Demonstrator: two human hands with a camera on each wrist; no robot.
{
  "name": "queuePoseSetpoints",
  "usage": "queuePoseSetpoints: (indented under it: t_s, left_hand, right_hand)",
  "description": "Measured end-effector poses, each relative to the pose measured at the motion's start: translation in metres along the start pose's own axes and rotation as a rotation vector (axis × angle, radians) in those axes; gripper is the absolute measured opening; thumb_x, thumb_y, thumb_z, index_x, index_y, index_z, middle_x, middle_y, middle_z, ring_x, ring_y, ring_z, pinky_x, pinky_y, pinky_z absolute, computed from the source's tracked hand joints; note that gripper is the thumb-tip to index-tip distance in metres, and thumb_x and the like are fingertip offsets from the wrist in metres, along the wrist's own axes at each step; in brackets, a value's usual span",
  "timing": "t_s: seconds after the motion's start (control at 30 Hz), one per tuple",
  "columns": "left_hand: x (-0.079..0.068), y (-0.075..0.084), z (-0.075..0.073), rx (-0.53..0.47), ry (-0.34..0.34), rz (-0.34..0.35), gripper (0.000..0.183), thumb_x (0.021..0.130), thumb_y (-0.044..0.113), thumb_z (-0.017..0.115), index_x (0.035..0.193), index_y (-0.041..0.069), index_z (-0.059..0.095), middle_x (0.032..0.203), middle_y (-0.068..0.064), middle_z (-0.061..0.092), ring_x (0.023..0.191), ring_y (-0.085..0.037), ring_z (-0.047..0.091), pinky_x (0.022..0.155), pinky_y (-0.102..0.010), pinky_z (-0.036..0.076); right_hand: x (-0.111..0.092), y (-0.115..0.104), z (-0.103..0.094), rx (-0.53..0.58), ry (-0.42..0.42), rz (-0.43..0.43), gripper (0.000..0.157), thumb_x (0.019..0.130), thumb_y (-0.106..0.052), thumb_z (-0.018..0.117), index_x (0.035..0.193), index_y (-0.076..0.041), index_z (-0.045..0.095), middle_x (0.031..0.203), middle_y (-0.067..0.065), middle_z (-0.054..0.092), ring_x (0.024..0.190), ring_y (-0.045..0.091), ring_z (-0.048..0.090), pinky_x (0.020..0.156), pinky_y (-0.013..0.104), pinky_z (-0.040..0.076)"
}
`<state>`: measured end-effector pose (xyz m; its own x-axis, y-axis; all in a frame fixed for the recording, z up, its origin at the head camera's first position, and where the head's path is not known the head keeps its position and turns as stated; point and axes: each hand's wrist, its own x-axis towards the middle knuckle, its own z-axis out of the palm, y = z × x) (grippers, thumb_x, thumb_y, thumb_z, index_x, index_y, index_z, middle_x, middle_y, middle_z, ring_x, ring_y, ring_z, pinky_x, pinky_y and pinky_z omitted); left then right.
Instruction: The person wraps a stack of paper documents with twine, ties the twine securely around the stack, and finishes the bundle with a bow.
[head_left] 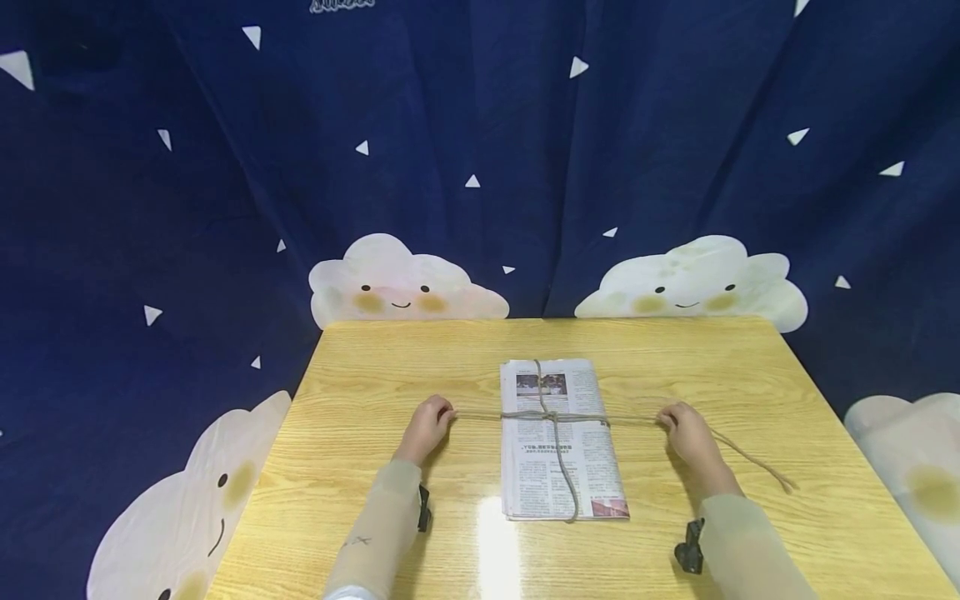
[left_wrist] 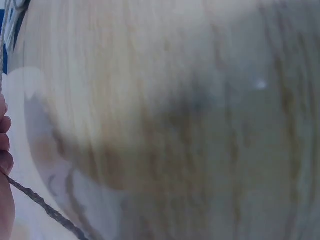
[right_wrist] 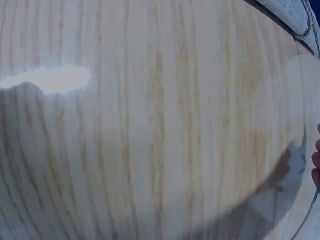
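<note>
A folded stack of newspapers (head_left: 525,475) lies on the table with brown twine (head_left: 562,467) wrapped round it both ways, the strands crossing near the middle of the top. My left hand (head_left: 429,427) grips one twine end, drawn out to the left of the stack. Its curled fingers (left_wrist: 5,142) show at the edge of the left wrist view, and a twine tail (left_wrist: 47,207) comes out below them. On the opposite side my right hand (head_left: 692,440) pinches the other end, whose loose tail (head_left: 757,462) trails across the table. Both stretches run nearly straight.
The wooden table (head_left: 420,358) reaches back to a dark blue curtain (head_left: 480,125) printed with white clouds and triangles. A small black device (head_left: 690,547) is strapped at my right wrist, another (head_left: 424,508) at the left. Light glares off the table (head_left: 498,550) in front.
</note>
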<state>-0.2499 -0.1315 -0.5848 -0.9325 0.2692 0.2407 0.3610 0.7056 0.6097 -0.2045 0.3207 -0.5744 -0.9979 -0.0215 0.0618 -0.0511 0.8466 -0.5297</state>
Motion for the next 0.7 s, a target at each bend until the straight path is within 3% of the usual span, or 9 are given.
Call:
queuePoseSetpoints:
  t_s: [0.17, 0.4, 0.7]
  left_hand:
    - [-0.005, -0.004, -0.001, -0.020, -0.033, -0.033, 0.006, 0.088, 0.006, 0.059, 0.085, 0.001, 0.063, 0.083, -0.006, 0.059, 0.075, -0.016, 0.055, 0.066, -0.030, 0.050]
    - [-0.012, -0.009, -0.002, -0.010, -0.014, -0.032, 0.006, 0.086, 0.003, 0.061, 0.084, -0.001, 0.063, 0.081, -0.008, 0.060, 0.073, -0.019, 0.055, 0.063, -0.032, 0.048]
    - [-0.010, -0.006, 0.002, -0.020, -0.036, -0.064, 0.007, 0.087, 0.007, 0.061, 0.088, 0.000, 0.064, 0.084, -0.006, 0.060, 0.076, -0.017, 0.055, 0.067, -0.031, 0.049]
  right_hand:
    - [-0.002, 0.005, 0.001, -0.002, -0.009, 0.014, 0.016, 0.092, 0.000, 0.049, 0.098, 0.010, 0.059, 0.094, 0.023, 0.056, 0.090, 0.042, 0.054, 0.078, 0.053, 0.045]
    - [-0.004, 0.013, 0.005, 0.004, -0.021, 0.074, 0.016, 0.091, 0.002, 0.048, 0.100, 0.011, 0.058, 0.097, 0.026, 0.057, 0.093, 0.043, 0.053, 0.079, 0.052, 0.045]
    - [-0.005, 0.008, 0.008, -0.035, 0.037, 0.013, 0.017, 0.090, -0.001, 0.052, 0.101, 0.009, 0.060, 0.100, 0.027, 0.059, 0.095, 0.045, 0.053, 0.081, 0.055, 0.044]
